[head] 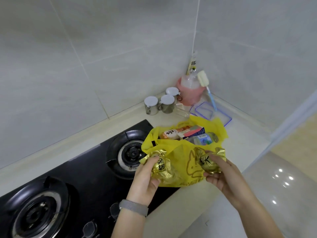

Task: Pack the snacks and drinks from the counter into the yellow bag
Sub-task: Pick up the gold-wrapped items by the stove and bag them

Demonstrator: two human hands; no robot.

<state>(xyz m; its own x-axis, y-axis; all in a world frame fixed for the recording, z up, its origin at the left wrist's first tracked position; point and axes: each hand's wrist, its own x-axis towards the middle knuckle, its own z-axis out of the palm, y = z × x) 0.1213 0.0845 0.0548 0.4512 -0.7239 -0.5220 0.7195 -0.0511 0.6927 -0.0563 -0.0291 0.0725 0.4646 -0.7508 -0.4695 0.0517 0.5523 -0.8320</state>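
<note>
Two gold foil-wrapped snacks are held in front of a soft yellow fabric bag (181,152) standing open on a pale kitchen counter (240,134).

The left hand (145,177) grips one gold foil snack with black characters (161,166), fingers curled under it and thumb across its top; the right hand (221,174) grips the second gold foil snack (208,160) the same way, just beside the bag's front panel, which bears a brown rabbit outline. Inside the bag lie an orange-and-white packet (171,133), a blue-and-red carton (193,132) and a clear plastic bottle (202,140). The bag's left edge overlaps a black glass gas hob (68,177). Behind stand three white-lidded glass jars (162,103) and a pink plastic jug (190,93) in the tiled corner.
</note>
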